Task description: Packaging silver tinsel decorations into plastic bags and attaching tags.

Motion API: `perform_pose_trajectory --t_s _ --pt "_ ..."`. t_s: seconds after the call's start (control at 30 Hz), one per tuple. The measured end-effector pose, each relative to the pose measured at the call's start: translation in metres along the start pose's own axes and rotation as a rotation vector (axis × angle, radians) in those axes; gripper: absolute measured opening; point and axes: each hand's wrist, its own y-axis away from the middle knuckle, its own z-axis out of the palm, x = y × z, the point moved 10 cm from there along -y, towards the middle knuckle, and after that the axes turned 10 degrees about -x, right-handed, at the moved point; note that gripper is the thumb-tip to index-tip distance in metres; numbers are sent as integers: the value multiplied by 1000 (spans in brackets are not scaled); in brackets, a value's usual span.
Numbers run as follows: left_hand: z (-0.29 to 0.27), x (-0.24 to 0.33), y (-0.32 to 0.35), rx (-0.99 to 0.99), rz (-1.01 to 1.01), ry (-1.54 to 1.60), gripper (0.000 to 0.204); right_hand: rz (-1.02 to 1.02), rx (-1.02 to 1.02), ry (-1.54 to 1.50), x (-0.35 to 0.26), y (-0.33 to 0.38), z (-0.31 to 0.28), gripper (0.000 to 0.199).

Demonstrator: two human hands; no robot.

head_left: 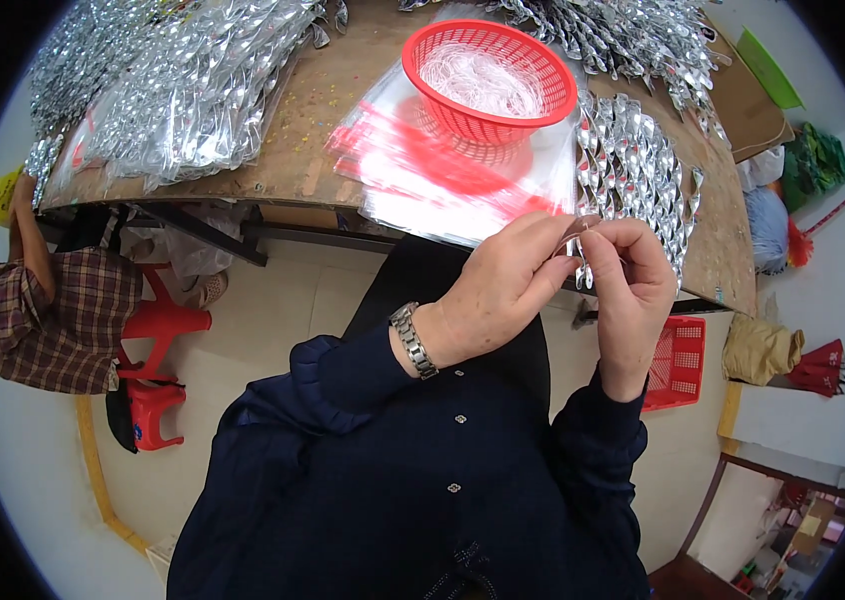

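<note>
Dark blue sleeves rise from below, and both hands meet just at the table edge: the left hand (498, 290) and right hand (633, 285) have fingertips pinched shut on a small silver foil twist (583, 262), held upright between them. It looks feather-light, thin and crinkly, likely easy to crush, so gripping at its narrow top end seems wisest. Behind sit clear bags (443, 170) and a red basket (490, 80).

red basket (491, 75) holding white threads | clear bags (423, 170) | red stool (158, 370) | person in plaid (53, 320)
</note>
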Motion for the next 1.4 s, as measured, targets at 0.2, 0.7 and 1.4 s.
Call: perform_pose_trajectory --t_s 0.2,0.7,1.4 --pt "5 10 -1 23 95 -88 37 -23 61 101 -10 5 -6 6" --pt "15 18 -9 -58 141 -79 33 19 -3 -95 -8 4 -22 4" --pt "1 -51 24 -83 -323 616 13 -105 -209 292 16 16 18 5"
